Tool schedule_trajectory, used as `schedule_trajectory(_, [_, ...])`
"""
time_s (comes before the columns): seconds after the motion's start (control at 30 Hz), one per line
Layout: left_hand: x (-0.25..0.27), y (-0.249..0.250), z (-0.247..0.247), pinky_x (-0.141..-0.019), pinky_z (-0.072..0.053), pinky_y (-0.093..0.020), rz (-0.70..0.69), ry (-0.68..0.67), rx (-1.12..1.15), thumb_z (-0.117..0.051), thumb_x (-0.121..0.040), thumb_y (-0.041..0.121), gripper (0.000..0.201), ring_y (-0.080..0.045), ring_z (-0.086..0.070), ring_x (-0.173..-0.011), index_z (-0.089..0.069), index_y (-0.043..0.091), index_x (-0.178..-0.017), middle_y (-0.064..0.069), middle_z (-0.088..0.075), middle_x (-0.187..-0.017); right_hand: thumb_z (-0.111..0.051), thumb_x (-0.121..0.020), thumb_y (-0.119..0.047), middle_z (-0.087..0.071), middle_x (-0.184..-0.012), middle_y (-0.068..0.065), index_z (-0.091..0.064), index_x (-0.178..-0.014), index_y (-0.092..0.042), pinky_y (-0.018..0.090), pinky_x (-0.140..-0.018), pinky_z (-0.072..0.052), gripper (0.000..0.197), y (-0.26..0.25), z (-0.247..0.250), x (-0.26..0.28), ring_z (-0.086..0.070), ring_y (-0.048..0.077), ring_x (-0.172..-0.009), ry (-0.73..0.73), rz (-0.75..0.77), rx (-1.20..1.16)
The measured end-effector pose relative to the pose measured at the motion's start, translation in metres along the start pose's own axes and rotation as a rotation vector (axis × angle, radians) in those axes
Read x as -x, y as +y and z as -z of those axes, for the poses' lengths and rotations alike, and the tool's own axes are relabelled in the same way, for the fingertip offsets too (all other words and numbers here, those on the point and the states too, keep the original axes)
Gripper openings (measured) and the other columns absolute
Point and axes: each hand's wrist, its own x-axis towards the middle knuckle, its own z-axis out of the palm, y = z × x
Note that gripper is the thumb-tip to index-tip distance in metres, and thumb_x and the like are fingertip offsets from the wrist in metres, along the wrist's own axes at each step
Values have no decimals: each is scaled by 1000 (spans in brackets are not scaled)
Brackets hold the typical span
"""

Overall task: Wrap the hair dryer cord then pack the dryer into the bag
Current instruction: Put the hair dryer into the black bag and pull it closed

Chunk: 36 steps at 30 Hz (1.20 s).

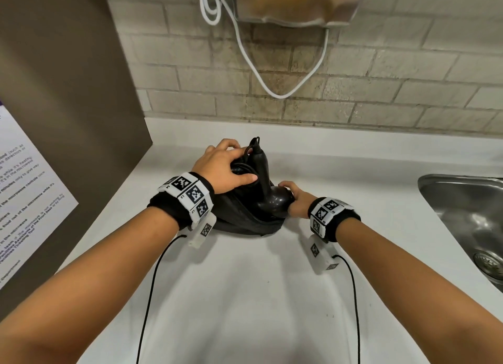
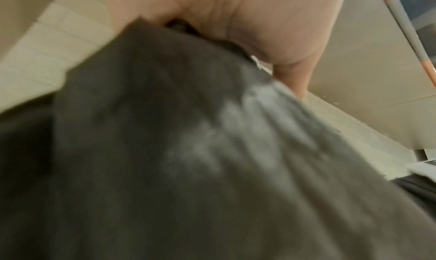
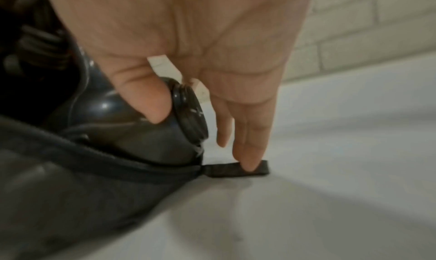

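Item count, counter scene

1 hair dryer (image 1: 273, 197), 1 black bag (image 1: 245, 222) under it, 1 bundle of dryer cord (image 1: 242, 170). 2 hands: left hand (image 1: 220, 167), right hand (image 1: 295, 200). 2 tagged wristbands, one per wrist. 1 steel sink (image 1: 468, 222) right. 1 white cable (image 1: 272, 72) looping on far wall. 1 printed notice (image 1: 24, 189) left.

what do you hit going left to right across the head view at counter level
printed notice → left hand on the coiled cord → hair dryer sticking out of the black bag → right hand → steel sink
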Motion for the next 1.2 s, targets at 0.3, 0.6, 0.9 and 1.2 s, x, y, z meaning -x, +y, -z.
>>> schedule_trajectory(0.3, [-3, 4, -7, -103, -38, -26, -14, -128, 426, -68, -82, 28, 51, -14, -54, -116, -48, 30, -129, 4, -61, -119, -54, -79, 5, -47, -132, 13, -8, -145, -23, 37, -92, -47, 85, 7, -8, -13, -55, 32, -112, 47, -1, 2])
schedule_trajectory(0.6, [-4, 2, -8, -104, -41, -40, -26, -214, 503, -62, -87, 20, 37, -20, -56, -109, -43, 31, -117, -1, -60, -113, -53, -88, -15, -55, -124, 9, -33, -135, -13, 30, -90, -40, 51, 16, -5, -20, -52, 28, -114, 2, -81, 226])
schedule_trajectory(0.9, [13, 0, 1, -90, -45, -31, -87, -151, 83, -74, -72, 42, 60, -15, -58, -105, -44, 38, -124, 9, -62, -118, -45, -92, -13, -61, -118, 18, -58, -113, -3, 34, -96, -40, 27, 18, -5, -34, -56, 29, -106, 1, -73, 229])
schedule_trajectory(1.2, [15, 2, 15, -78, -38, -27, -52, 40, -135, -65, -78, 50, 49, -23, -60, -98, -47, 33, -121, 4, -65, -106, -36, -95, -11, -60, -105, 30, -56, -100, 8, 34, -80, -41, 28, -17, 50, 4, -56, 40, -100, 609, 73, -25])
